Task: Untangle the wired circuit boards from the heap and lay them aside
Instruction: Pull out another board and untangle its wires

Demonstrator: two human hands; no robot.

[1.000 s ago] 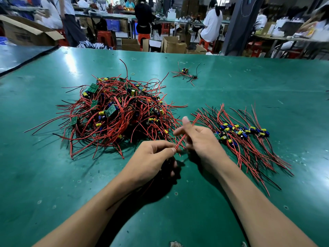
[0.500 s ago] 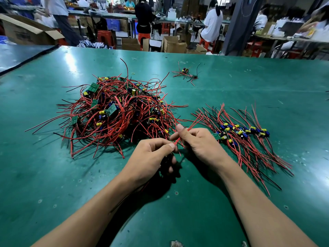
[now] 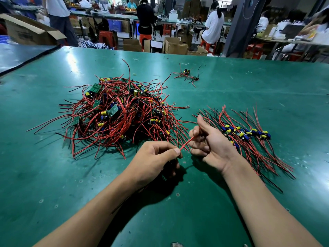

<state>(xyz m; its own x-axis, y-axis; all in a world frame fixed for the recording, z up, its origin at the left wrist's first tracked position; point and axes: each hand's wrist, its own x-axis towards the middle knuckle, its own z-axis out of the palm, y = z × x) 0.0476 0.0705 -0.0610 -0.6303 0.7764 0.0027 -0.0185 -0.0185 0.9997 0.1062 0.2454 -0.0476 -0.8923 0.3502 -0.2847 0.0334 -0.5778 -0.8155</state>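
Green matting covers the table [image 3: 53,175] that we look down on from the head camera, our only view. On it, left of centre, lies the heap [image 3: 121,118]: red and black wires tangled thickly round small green boards with yellow and blue parts. To the right, well apart from the heap, a row [image 3: 249,136] of boards lies laid out, their wires fanned toward us and away. Our two hands meet between heap and row, just in front of the heap's near edge. Our left hand [image 3: 153,161] is curled, thumb and forefinger pinching one end of a red wire [image 3: 186,143]. The wire runs up and right into our right hand [image 3: 210,143], which is turned palm-inward with thumb raised and fingers curled round the wire. Something dark sits under our left hand; we cannot tell what it is. Farther back, a small bunch [image 3: 187,73] of wired boards lies alone, with a yellow band [image 3: 134,74] behind the heap. Beyond the table's far left stands an open cardboard box [image 3: 26,32].
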